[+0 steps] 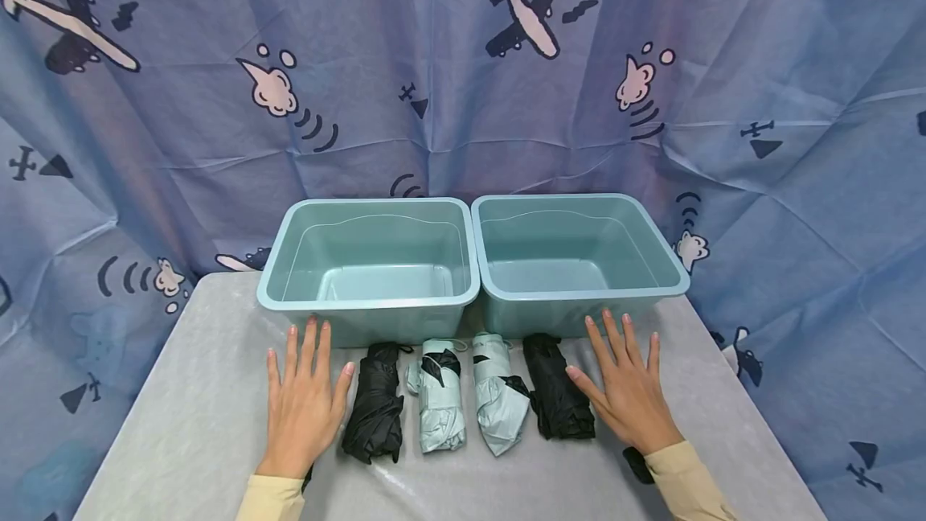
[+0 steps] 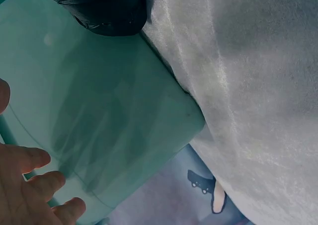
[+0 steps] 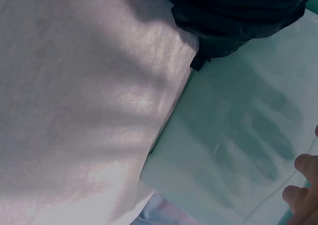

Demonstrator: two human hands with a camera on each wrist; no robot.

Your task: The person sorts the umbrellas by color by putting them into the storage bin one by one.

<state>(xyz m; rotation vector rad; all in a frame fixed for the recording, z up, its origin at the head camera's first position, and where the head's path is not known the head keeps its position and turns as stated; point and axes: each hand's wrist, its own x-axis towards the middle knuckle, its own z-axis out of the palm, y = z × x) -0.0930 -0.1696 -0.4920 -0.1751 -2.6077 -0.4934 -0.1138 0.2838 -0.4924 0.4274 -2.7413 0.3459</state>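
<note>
My left hand (image 1: 304,404) is spread with straight fingers, palm down, at the left of a black folded umbrella (image 1: 374,404). It holds nothing. Two pale green folded umbrellas with black patches lie in the middle, one left (image 1: 440,400) and one right (image 1: 499,396). Another black folded umbrella (image 1: 557,388) lies beside my right hand (image 1: 633,392), which is also spread and holds nothing. The wrist views show the fingertips of the left hand (image 2: 30,180) and right hand (image 3: 305,185) near green bin walls. Whether either hand touches the table cannot be told.
Two light green plastic bins, left (image 1: 369,303) and right (image 1: 586,294), stand side by side behind the umbrellas. A whitish cloth (image 1: 188,408) covers the table. A blue curtain (image 1: 434,103) printed with airplanes hangs behind.
</note>
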